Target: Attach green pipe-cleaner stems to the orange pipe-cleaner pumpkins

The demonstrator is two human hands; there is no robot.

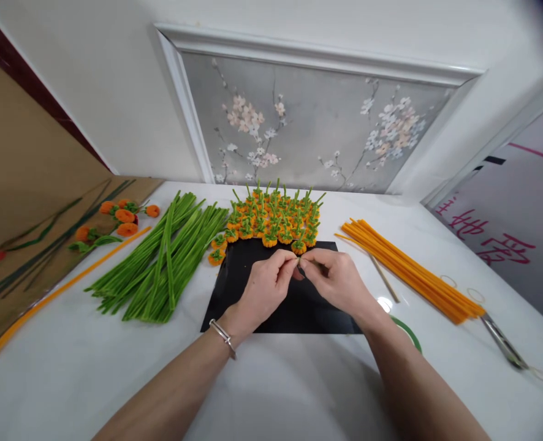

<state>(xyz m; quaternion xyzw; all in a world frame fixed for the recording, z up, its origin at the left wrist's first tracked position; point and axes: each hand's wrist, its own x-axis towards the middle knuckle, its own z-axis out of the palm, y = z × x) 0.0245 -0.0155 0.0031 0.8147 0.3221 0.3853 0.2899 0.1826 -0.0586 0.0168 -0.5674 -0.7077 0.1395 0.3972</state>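
Note:
Over the black mat, my left hand and my right hand meet with fingertips pinched together. Whatever lies between them is tiny and mostly covered by the fingers; a faint greenish bit shows at the tips. Just beyond the fingertips sits a small orange pumpkin with a green top, made of fuzzy pipe cleaner. Behind it, rows of similar little pumpkins with upright green stems crowd the mat's far edge. A silver bracelet circles my left wrist.
Green pipe cleaners lie heaped on the left, and a bundle of orange pipe cleaners on the right. Near that bundle are a thin stick, a metal-handled tool and a green ring. Orange fuzzy flowers rest far left.

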